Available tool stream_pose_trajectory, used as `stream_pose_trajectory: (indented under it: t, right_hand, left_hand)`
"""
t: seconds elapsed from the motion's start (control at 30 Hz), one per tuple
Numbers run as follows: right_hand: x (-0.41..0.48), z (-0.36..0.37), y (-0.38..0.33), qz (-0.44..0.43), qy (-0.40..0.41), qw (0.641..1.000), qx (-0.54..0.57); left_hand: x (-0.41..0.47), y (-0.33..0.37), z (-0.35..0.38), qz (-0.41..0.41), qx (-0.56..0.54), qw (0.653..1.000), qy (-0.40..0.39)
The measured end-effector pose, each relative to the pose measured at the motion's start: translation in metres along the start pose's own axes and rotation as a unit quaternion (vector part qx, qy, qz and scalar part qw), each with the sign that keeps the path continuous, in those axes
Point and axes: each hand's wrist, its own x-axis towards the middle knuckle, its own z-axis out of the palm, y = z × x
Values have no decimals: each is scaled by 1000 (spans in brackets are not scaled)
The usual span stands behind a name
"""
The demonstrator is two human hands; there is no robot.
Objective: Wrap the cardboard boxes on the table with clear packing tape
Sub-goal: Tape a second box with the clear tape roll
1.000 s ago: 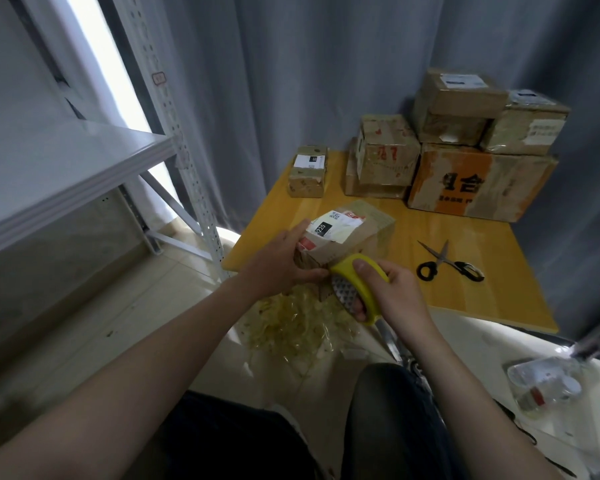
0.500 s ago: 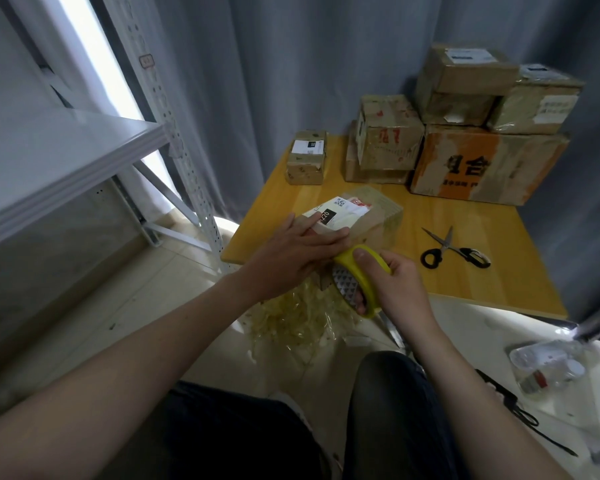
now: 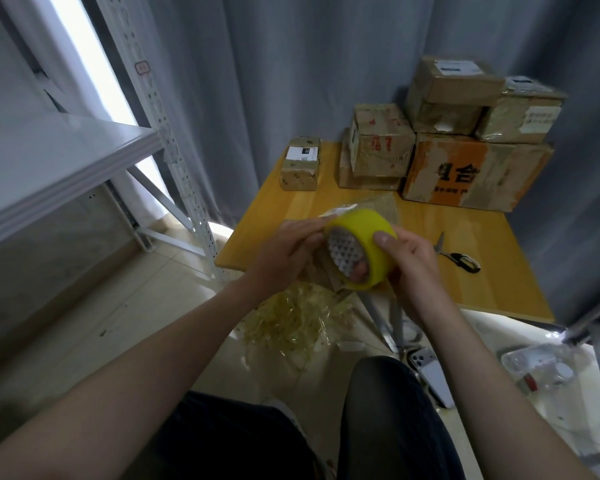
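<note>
Your right hand (image 3: 411, 268) curls round the yellow tape roll (image 3: 371, 230). Your left hand (image 3: 284, 252) grips the small cardboard box (image 3: 378, 207) just behind the roll, at the desk's (image 3: 465, 289) near edge. The box looks light and stiff, its taped faces likely slippery, so grip its edges.

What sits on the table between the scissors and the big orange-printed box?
Nothing. In the head view, only bare wooden tabletop separates the scissors from the orange-printed box.
</note>
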Motion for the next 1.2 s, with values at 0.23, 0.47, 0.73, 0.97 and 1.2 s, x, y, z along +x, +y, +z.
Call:
stream_pose_trajectory:
  t: [0.23,0.47,0.73,0.97,1.2]
  right_hand:
    - [59,34,0,-51,6,989,-140]
    - [74,43,14,-66,49,987,-138]
    - [79,24,-22,25,57,979,-194]
    - [11,0,-21,78,48,964,-248]
    - [-22,-4,-1,121,29,968,-216]
  left_hand:
    - [4,5,10,-238,-252,938,21]
    - [3,-6,48,-182,-38,978,90]
    - [11,8,36,-255,27,963,81]
    - [18,7,20,-270,71,960,13]
    - [20,6,12,-222,86,971,-30]
